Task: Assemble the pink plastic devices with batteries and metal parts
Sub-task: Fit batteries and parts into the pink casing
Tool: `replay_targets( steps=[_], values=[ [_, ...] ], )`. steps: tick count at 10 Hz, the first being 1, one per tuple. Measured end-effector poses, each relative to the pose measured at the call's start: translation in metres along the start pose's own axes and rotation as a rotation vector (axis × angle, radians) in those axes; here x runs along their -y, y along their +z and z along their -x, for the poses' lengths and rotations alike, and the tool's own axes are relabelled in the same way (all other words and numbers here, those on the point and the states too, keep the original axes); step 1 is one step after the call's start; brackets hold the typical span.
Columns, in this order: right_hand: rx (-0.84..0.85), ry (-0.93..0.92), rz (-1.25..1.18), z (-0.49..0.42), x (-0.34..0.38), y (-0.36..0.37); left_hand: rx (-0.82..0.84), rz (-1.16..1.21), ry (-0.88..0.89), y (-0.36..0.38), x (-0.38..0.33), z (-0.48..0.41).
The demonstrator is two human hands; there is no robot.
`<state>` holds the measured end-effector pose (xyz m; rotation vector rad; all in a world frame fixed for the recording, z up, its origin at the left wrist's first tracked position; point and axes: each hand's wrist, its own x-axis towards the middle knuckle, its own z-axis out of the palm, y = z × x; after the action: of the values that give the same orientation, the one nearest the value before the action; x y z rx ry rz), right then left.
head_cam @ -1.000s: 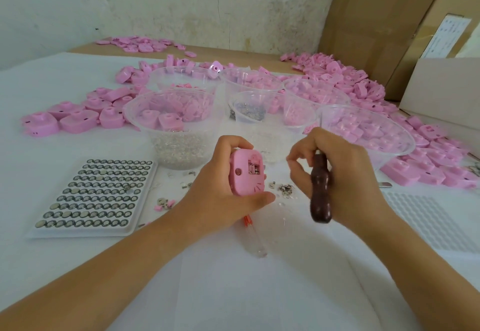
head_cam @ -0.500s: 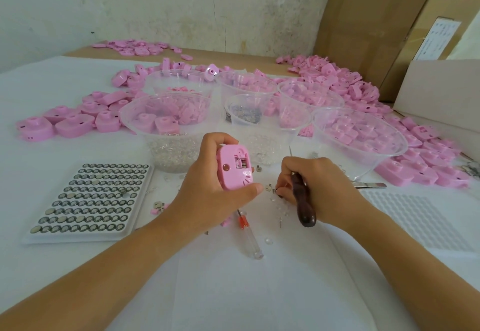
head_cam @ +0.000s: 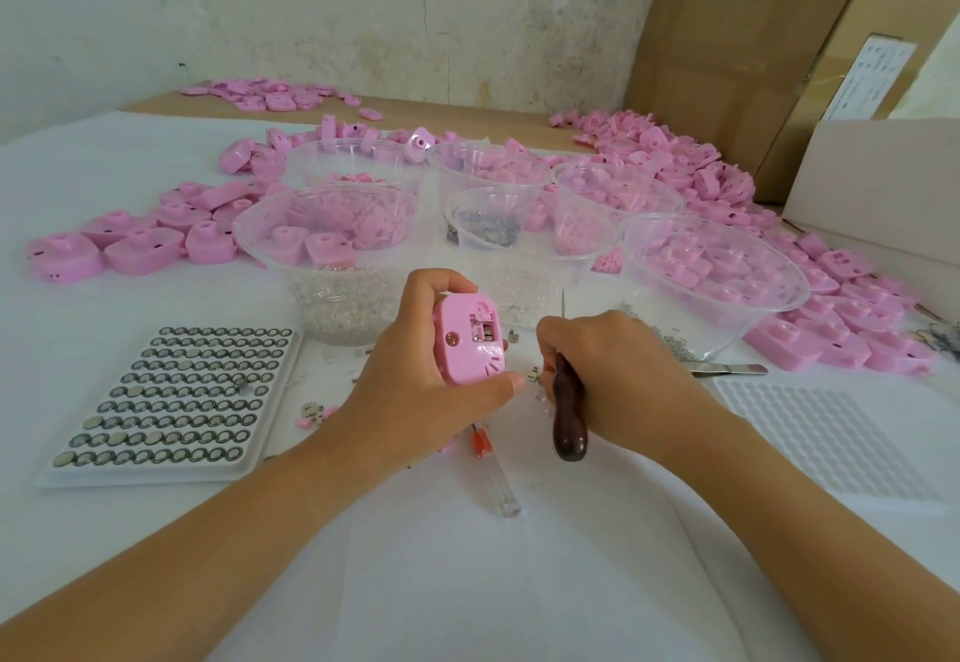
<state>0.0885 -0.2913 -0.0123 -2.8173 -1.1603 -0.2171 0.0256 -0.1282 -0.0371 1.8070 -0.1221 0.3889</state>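
The left grip point(head_cam: 421, 391) is clenched around a pink rounded-square plastic device point(head_cam: 467, 339), which is held off the white-covered surface point(head_cam: 467, 583) with the thumb below and the fingers over the top edge. Its open compartment, where a glint of metal is seen, is turned towards the camera, presumably so that the cavity can be watched and reached. The right grip point(head_cam: 628, 375) is wrapped around a dark brown wooden-handled tool point(head_cam: 569, 422). The handle is pointed back towards the wearer and the thin metal tip is raised behind the knuckles. The tool seems to be parked in the palm so that the fingertips are freed. Those fingertips are lowered onto small loose metal parts point(head_cam: 532, 375) scattered just beside the device; whether one is pinched cannot be told. A white tray of silver button batteries point(head_cam: 156, 477) is laid near on the left, and clear plastic bowls point(head_cam: 260, 266) of components are ranged just behind, within easy reach. A metal part is judged to be wanted next.
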Motion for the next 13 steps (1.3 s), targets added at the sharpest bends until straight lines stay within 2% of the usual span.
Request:
replay_targets(
  steps=[2, 3, 4, 7, 9, 11, 13],
  values=[
    [0.019, -0.030, 0.058, -0.006, 0.007, -0.001, -0.056, 0.044, 0.054, -0.010, -0.003, -0.006],
    [-0.013, -0.027, 0.051, -0.003, 0.008, 0.002, -0.089, 0.132, 0.068, -0.017, -0.004, -0.009],
    [-0.082, -0.029, -0.036, -0.002, 0.006, 0.006, -0.047, 0.064, 0.079, -0.016, -0.003, -0.008],
    [-0.456, 0.026, -0.687, 0.002, -0.004, -0.002, 0.065, 0.104, 0.015, -0.011, 0.000, -0.006],
    [-0.454, -0.069, -0.895, -0.002, 0.013, 0.003, 0.135, 0.098, -0.022, -0.008, 0.000, -0.005],
    [-0.483, -0.291, -0.624, 0.004, 0.015, 0.002, 0.145, 0.023, -0.064, -0.007, -0.004, -0.003],
    [-0.476, -0.319, -0.388, 0.006, 0.015, 0.000, 0.133, -0.035, -0.094, -0.006, -0.006, -0.002]
  ],
)
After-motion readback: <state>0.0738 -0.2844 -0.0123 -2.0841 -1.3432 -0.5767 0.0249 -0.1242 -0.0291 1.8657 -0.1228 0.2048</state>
